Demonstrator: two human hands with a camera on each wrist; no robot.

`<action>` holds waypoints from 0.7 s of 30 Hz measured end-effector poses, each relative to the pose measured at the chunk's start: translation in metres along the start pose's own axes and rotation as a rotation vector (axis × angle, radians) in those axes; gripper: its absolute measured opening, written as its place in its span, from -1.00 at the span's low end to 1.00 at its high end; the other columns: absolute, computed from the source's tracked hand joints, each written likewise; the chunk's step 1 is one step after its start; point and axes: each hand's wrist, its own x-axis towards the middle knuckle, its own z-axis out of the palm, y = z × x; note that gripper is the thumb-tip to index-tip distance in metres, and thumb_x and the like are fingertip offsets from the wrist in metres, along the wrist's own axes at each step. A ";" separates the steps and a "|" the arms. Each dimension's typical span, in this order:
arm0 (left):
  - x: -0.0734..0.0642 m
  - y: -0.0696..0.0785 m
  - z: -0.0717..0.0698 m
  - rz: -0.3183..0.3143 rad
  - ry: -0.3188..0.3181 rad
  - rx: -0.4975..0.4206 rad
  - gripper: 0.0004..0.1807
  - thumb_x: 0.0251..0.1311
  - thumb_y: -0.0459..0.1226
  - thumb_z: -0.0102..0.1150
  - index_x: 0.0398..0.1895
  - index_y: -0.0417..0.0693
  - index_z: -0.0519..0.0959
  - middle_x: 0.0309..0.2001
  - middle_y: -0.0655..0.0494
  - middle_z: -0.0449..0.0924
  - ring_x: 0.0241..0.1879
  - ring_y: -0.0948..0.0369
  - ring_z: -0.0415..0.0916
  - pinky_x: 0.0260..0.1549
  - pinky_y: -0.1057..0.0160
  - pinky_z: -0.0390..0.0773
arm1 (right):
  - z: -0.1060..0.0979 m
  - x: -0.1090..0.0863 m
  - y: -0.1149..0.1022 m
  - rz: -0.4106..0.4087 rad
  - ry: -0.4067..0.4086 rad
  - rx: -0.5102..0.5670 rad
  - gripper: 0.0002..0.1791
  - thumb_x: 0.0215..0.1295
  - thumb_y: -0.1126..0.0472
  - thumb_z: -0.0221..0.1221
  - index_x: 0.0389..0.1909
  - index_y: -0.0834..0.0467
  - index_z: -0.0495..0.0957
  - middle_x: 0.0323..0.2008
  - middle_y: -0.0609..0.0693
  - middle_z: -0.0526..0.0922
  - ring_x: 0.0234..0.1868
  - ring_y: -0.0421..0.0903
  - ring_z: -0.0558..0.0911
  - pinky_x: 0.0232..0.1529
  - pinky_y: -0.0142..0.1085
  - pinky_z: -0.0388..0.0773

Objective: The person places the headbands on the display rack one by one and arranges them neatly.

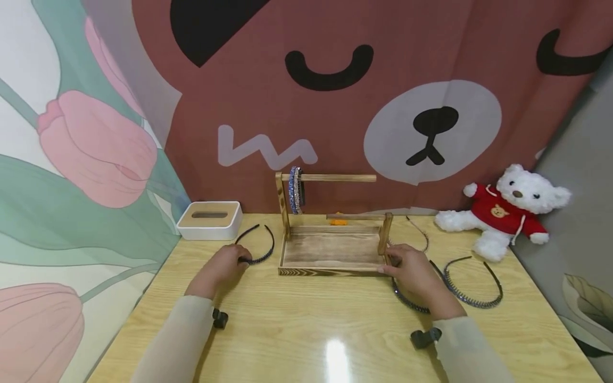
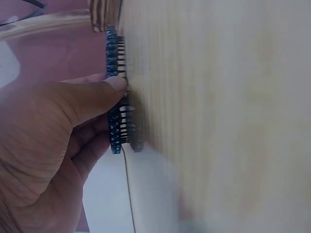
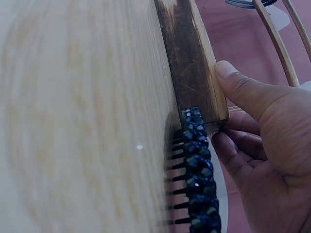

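The left hand [image 1: 229, 267] pinches a dark-blue, beaded, comb-toothed headband [image 2: 114, 131] at the pale wood-grained table [image 1: 278, 324], left of a brown wooden two-bar rack [image 1: 335, 272] whose corner the right hand [image 1: 415, 272] grips, where a tug could jolt glittering blue-and-silver arched headbands [image 1: 292, 197] off the free-ended upper bar [image 1: 340, 178].

Head view: wooden rack [image 1: 335, 272] partly hides an orange object [image 1: 339, 222], identity unclear. Right hand [image 1: 415, 270] covers part of a beaded headband [image 1: 412, 304]; lower edge cuts both sleeves [image 1: 174, 340]. Left wrist: left hand's [image 2: 51, 136] thumb hides the toothed headband's [image 2: 114, 128] middle.
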 end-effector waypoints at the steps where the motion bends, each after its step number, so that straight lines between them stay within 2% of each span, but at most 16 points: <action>1: -0.003 0.001 0.001 -0.006 -0.001 -0.009 -0.85 0.44 -0.39 0.37 -0.05 -0.02 0.83 -0.04 0.09 0.79 0.09 0.02 0.71 0.20 -0.09 0.72 | 0.000 0.000 0.000 -0.001 -0.002 0.002 -0.35 0.45 -0.04 0.45 0.40 0.26 0.63 0.44 0.34 0.55 0.25 0.30 0.70 0.29 0.30 0.64; 7: -0.021 0.009 0.002 -0.005 0.017 -0.083 -0.91 0.44 -0.36 0.40 -0.11 0.00 0.80 -0.08 0.10 0.76 0.03 0.07 0.68 0.15 -0.10 0.71 | 0.000 0.000 0.000 -0.008 -0.002 0.011 -0.36 0.45 -0.02 0.45 0.39 0.27 0.63 0.42 0.35 0.56 0.21 0.28 0.73 0.26 0.28 0.66; 10: -0.029 0.012 0.001 -0.018 0.012 -0.137 -0.93 0.46 -0.34 0.39 -0.12 0.04 0.78 -0.08 0.14 0.76 0.00 0.14 0.69 0.10 -0.03 0.72 | 0.000 0.000 0.000 -0.009 -0.002 0.009 -0.36 0.45 -0.02 0.45 0.39 0.27 0.63 0.43 0.35 0.56 0.21 0.28 0.73 0.26 0.28 0.66; 14: -0.042 0.017 -0.006 -0.003 -0.018 -0.201 -0.93 0.51 -0.33 0.34 -0.08 0.02 0.75 -0.13 0.17 0.77 -0.09 0.24 0.66 -0.03 0.09 0.72 | 0.000 0.000 -0.001 -0.004 -0.001 0.010 -0.36 0.45 -0.01 0.45 0.39 0.27 0.63 0.43 0.35 0.56 0.23 0.29 0.72 0.28 0.30 0.64; 16: -0.049 0.019 -0.012 0.015 -0.013 -0.238 -0.93 0.54 -0.32 0.31 -0.05 -0.03 0.74 -0.15 0.16 0.77 -0.12 0.29 0.63 -0.05 0.10 0.70 | 0.000 -0.001 -0.001 -0.002 -0.001 0.010 -0.36 0.45 -0.01 0.45 0.39 0.27 0.63 0.43 0.35 0.55 0.23 0.30 0.72 0.28 0.30 0.64; 18: -0.055 0.022 -0.019 0.014 0.010 -0.290 -0.90 0.57 -0.30 0.27 -0.01 -0.08 0.74 -0.14 0.12 0.79 -0.10 0.27 0.66 -0.04 0.13 0.71 | 0.000 0.000 0.000 -0.002 -0.003 0.006 -0.36 0.45 -0.02 0.45 0.39 0.28 0.63 0.44 0.35 0.55 0.23 0.30 0.72 0.28 0.29 0.65; 21: -0.057 0.027 -0.029 -0.030 0.060 -0.434 -0.81 0.61 -0.26 0.23 0.05 -0.18 0.73 -0.11 -0.04 0.81 -0.11 0.21 0.70 -0.09 0.19 0.72 | 0.000 -0.001 0.000 -0.004 -0.006 -0.004 -0.35 0.46 -0.03 0.45 0.39 0.28 0.63 0.44 0.36 0.54 0.22 0.30 0.73 0.26 0.29 0.66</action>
